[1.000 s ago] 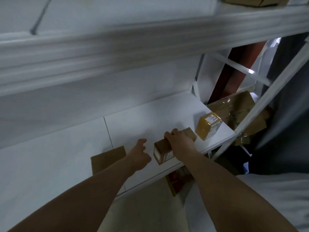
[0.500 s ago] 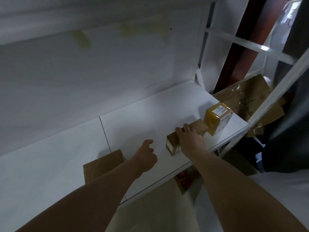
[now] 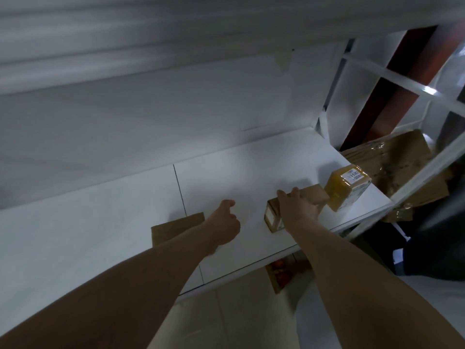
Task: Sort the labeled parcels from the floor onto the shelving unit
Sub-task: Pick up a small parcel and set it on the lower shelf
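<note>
Room: dim storage corner, white wall behind a white metal shelving unit (image 3: 427, 170), pale floor (image 3: 226, 318) below the person's forearms.
Head view, shelf: white shelf board (image 3: 226, 177) spreads out under both hands. The blurred edge of the upper shelf (image 3: 151, 59) runs above them.
Right hand: the right hand (image 3: 297, 210) lies on top of the brown parcel (image 3: 315, 195), fingers hooked over its far edge, gripping it. The thumb is not visible.
Brown parcel: sits on the shelf board near the front edge. Its white-labelled end (image 3: 270, 217) pokes out on the left side of the right hand.
Left hand: the left hand (image 3: 224, 222) is just left of the brown parcel, not touching it. Fingers are loosely curled and hold nothing. I cannot tell if it hovers or rests on the board.
Hands: apart, with a bare strip of shelf between them.
Yellow parcel: yellow-taped parcel (image 3: 344, 191) with a white label (image 3: 353, 175) on top stands just right of the right hand, at the far end of the brown parcel. Touching or a hair apart, cannot tell.
Flat cardboard: brown flat piece (image 3: 173, 227) lies on the board left of the left hand, partly under that forearm.
Beyond the right hand: taped cardboard bundle (image 3: 392, 157) behind the frame bars, and a red-brown post (image 3: 392, 79) above it.
Below the right forearm: box with red print (image 3: 284, 273) sits under the shelf, partly hidden.
</note>
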Tool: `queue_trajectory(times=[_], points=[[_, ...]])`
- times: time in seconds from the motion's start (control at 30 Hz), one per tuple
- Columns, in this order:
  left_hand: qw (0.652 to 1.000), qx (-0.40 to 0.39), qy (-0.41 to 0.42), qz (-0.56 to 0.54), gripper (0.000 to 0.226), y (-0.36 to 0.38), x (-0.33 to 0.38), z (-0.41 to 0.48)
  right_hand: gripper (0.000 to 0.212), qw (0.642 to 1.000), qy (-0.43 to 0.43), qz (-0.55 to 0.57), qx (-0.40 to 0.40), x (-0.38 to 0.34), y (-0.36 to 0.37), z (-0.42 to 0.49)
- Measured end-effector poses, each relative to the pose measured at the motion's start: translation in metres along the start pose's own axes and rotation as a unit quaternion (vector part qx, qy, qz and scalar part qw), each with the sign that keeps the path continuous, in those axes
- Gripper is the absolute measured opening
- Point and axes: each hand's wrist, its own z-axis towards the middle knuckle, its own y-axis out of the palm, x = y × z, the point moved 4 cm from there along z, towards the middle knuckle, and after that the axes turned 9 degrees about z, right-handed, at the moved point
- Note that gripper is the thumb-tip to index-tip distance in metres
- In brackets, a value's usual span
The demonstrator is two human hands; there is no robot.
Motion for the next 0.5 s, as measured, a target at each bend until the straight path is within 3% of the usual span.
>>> queue_trajectory(times=[0.27,0.5], points=[[0.999,-0.008,0.007,0.035,0.026,-0.03,-0.004,-0.051,0.022,0.994,-0.084,0.03,0.068,-0.065,-0.002,-0.048],[0.996,0.052,0.003,0.076,0.017,-0.079,-0.069,-0.125,0.024,0.984,-0.158,0.08,0.017,-0.15,0.02,-0.124]])
